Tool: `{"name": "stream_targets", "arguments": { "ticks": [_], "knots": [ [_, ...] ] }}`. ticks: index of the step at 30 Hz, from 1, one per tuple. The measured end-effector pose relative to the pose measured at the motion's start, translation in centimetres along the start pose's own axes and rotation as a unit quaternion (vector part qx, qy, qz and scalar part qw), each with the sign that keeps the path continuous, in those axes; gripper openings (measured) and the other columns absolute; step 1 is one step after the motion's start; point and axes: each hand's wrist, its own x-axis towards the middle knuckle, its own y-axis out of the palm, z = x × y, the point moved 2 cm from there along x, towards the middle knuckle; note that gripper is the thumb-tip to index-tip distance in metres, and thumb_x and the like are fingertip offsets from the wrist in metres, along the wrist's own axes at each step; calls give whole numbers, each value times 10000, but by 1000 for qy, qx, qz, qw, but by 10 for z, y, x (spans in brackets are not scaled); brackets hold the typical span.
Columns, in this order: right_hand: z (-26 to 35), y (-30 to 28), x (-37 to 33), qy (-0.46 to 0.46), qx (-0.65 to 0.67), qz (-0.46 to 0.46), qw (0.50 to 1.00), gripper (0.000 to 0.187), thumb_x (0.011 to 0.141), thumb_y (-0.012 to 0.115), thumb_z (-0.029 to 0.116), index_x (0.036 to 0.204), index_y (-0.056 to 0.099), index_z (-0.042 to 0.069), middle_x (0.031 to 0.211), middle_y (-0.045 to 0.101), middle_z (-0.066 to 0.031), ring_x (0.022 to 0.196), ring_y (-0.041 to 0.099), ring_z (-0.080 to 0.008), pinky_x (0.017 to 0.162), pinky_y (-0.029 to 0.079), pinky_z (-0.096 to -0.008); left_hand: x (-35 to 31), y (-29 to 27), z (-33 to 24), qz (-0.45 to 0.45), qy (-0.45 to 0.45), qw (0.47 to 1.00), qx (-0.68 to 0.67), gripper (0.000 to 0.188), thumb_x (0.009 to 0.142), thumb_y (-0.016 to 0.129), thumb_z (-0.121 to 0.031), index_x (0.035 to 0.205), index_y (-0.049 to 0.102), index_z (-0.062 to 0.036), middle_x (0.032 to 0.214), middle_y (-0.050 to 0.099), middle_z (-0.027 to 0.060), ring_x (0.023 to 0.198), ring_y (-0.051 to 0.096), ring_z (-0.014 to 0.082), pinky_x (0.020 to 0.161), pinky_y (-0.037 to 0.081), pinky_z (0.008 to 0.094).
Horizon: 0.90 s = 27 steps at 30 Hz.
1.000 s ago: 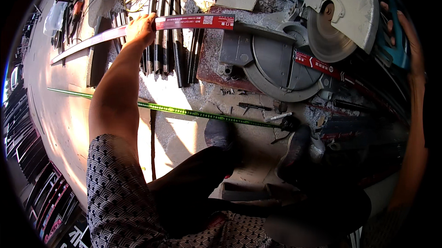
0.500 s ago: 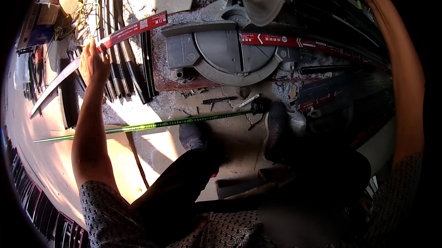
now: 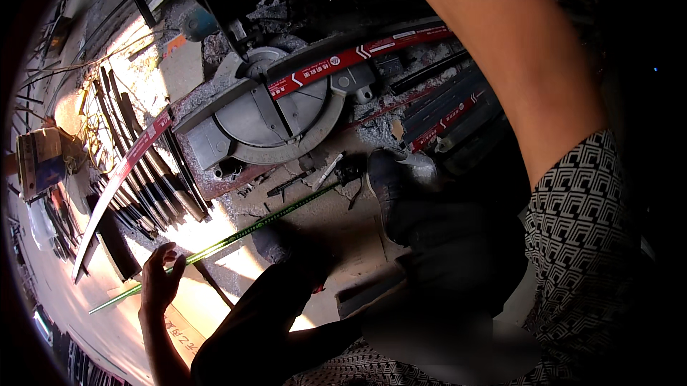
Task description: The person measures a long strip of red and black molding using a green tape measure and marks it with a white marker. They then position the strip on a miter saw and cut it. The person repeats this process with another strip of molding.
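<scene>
Near the green tape measure [image 3: 236, 234] is my left hand [image 3: 162, 277], its thumb and fingers apart and slightly bent around nothing. The extended tape passes by the fingers; whether they touch is unclear. My right forearm [image 3: 501, 35] reaches up past the top edge, which leaves my right hand out of view. Below lies the grey round-table base of a miter saw [image 3: 250, 122]. A long strip with a red label [image 3: 343, 60] rests across it toward the right. Another red-labelled strip [image 3: 129, 160], curved by the lens, lies left of the saw over dark strips.
Several dark metal strips [image 3: 154, 189] lie left of the saw. A cardboard box [image 3: 41, 160] stands at the far left. Near my shoes [image 3: 386, 185] are a white marker-like stick [image 3: 329, 171] and small dark offcuts. Metal shavings cover the floor around the saw.
My left hand has let go of the left red-labelled strip and come back toward the tape measure. My right arm has swung inward across the upper right. The whole view has turned and shifted.
</scene>
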Motion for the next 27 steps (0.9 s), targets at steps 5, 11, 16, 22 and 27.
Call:
{"name": "stream_targets", "arguments": {
  "ticks": [5, 11, 16, 22, 27],
  "knots": [
    [-12, 2, -13, -104, 20, -49, 993, 193, 903, 702, 353, 860, 657, 170, 761, 654, -18, 611, 637, -142, 483, 498, -344, -41, -21, -69, 22, -7, 999, 22, 351, 938, 737, -157, 1230, 669, 25, 1087, 727, 183, 1013, 717, 307, 899, 561, 413],
    [-142, 19, -73, -319, -155, -347, 868, 297, 910, 712, 222, 1092, 654, -5, 848, 692, -114, 771, 693, -222, 697, 566, -348, -83, -23, -95, 152, -107, 979, 81, 688, 933, 748, -346, 1538, 454, -201, 1638, 366, 187, 1405, 501, 376, 1201, 388, 501],
    [-333, -8, -263, -48, -323, -315, 891, 244, 940, 678, 110, 1162, 635, 20, 884, 703, -132, 812, 708, -245, 709, 554, -363, -92, 23, -192, 123, -170, 977, 34, 426, 952, 703, -351, 1298, 687, -103, 1336, 662, 199, 1317, 587, 329, 1127, 447, 435],
    [-388, 20, -383, 53, -388, -295, 872, 255, 880, 650, 59, 1132, 629, 29, 1036, 648, -185, 1013, 626, -390, 863, 515, -480, -51, 14, -126, 145, -128, 980, 55, 350, 995, 669, -234, 1278, 650, -29, 1195, 654, 184, 1124, 625, 310, 996, 476, 419],
    [-400, 39, -388, 16, -402, -232, 886, 250, 894, 667, 50, 1141, 624, 46, 1089, 591, -156, 1042, 572, -371, 904, 475, -473, -28, 11, -166, 114, -35, 992, 30, 260, 1006, 649, -209, 1129, 715, 10, 865, 744, 140, 801, 717, 228, 772, 561, 376]
  ]
}}
